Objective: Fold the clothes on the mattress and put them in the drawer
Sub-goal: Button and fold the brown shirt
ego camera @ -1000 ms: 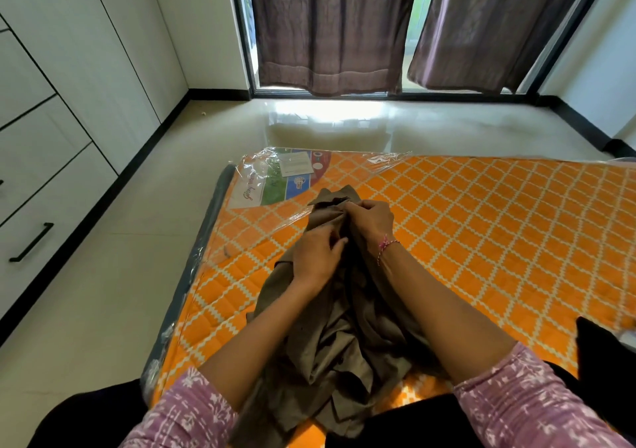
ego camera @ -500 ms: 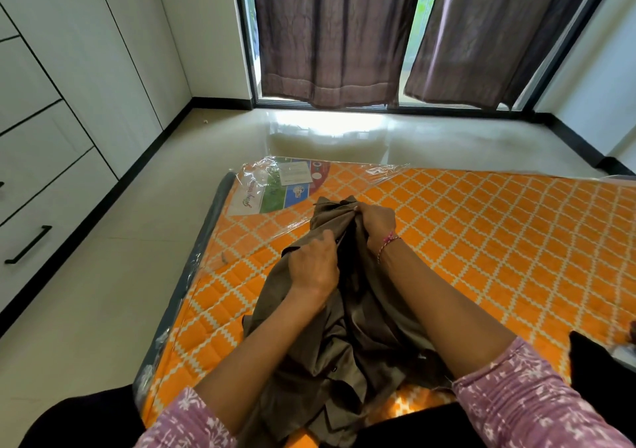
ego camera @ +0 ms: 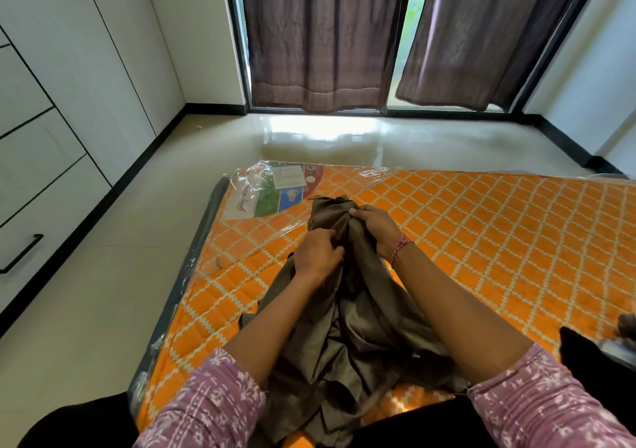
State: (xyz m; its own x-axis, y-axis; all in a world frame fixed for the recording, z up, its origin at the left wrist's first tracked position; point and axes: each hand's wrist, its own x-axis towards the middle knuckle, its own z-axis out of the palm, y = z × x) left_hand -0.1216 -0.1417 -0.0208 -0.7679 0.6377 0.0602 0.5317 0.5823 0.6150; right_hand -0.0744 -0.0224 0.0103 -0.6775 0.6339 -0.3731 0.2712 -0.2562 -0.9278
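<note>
While bunched — garment (ego camera: 347, 337) in both hands.

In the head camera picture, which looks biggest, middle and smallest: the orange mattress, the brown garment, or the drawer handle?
1. Mattress, biggest by far.
2. Brown garment, gripped by both hands, though it lies nearer the camera.
3. Drawer handle, smallest.

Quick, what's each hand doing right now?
Left hand: gripping the brown garment.
Right hand: gripping the same brown garment near its top.
</note>
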